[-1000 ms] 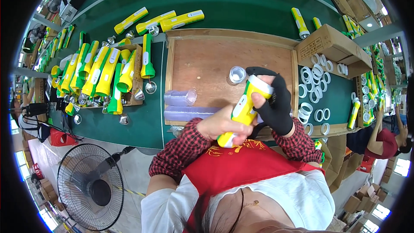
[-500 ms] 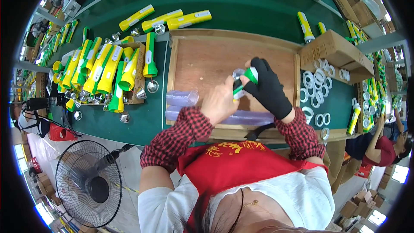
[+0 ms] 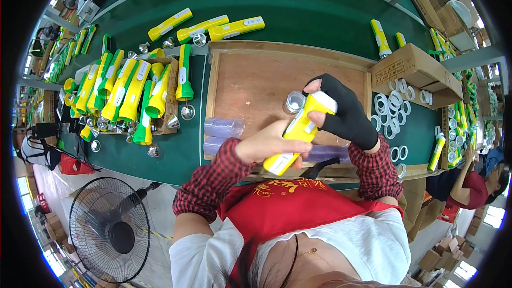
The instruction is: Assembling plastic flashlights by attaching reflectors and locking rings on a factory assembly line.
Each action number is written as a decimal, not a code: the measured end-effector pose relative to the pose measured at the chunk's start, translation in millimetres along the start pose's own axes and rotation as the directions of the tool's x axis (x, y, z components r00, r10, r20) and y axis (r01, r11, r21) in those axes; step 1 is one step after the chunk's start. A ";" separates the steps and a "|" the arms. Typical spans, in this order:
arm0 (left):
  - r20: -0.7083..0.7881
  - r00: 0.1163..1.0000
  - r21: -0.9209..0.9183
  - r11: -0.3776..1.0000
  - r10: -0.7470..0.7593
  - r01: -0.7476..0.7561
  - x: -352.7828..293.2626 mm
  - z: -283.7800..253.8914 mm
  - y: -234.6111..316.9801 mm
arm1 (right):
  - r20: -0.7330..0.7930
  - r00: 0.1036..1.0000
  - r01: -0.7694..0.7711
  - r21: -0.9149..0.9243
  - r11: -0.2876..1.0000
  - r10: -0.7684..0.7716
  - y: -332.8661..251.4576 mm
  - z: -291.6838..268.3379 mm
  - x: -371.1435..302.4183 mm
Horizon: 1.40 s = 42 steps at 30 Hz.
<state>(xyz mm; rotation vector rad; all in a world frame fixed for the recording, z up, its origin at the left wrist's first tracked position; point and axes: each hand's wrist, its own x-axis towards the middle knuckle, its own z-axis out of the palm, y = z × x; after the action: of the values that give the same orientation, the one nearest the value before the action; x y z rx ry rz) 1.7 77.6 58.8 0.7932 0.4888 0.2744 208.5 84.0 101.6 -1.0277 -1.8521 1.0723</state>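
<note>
Both hands grip a yellow flashlight with a white head end, tilted above the wooden tray. My bare left hand is closed around the middle of its body. My right hand, in a black fingerless glove, is closed around the white end with the thumb on its near side. Beside the flashlight, on the tray, stands a clear round cup-shaped plastic piece. Rows of stacked clear purplish cups lie along the tray's left and near sides, partly hidden by my arms.
On the left, a carton heaped with yellow and green flashlights has silver reflectors hanging out. More flashlights lie behind the tray. White rings spill from a cardboard box at right. A fan stands lower left; a co-worker sits at right.
The flashlight has turned and come nearer to me: earlier a green part and white end showed between my hands, now its long yellow body. My left hand has moved down along it.
</note>
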 end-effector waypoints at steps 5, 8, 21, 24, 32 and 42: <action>-0.177 0.865 0.776 0.607 0.469 -0.170 -1.5 12.9 -12.1 | -0.104 0.990 0.086 -0.060 0.994 -0.092 -0.9 12.6 -6.5; 0.262 0.965 -0.135 0.990 0.006 0.031 -16.0 19.5 -7.8 | -0.024 0.939 0.342 0.152 0.927 -0.343 -5.3 5.0 -12.0; 0.003 0.985 0.516 0.843 0.173 -0.150 -6.7 -3.8 3.2 | 0.007 1.000 0.024 0.043 0.999 -0.025 7.6 4.7 -14.5; 0.013 0.998 0.354 0.933 -0.069 0.060 -5.4 -2.1 9.8 | -0.002 0.999 0.040 0.043 0.998 -0.040 11.4 9.9 -16.3; -0.303 0.805 0.948 0.250 0.510 0.198 7.5 3.7 -15.9 | -0.188 0.973 -0.151 -0.096 0.984 0.131 28.1 23.6 -14.5; -0.162 0.855 0.886 0.454 0.493 -0.093 0.9 0.4 -23.8 | -0.132 0.991 -0.045 -0.245 0.968 0.013 2.1 15.7 -15.2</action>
<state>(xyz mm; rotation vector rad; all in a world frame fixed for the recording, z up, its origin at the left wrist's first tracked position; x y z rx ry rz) 4.0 61.6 41.3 1.8723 0.9088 0.5571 201.3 66.3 90.7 -1.2413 -1.9019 0.7825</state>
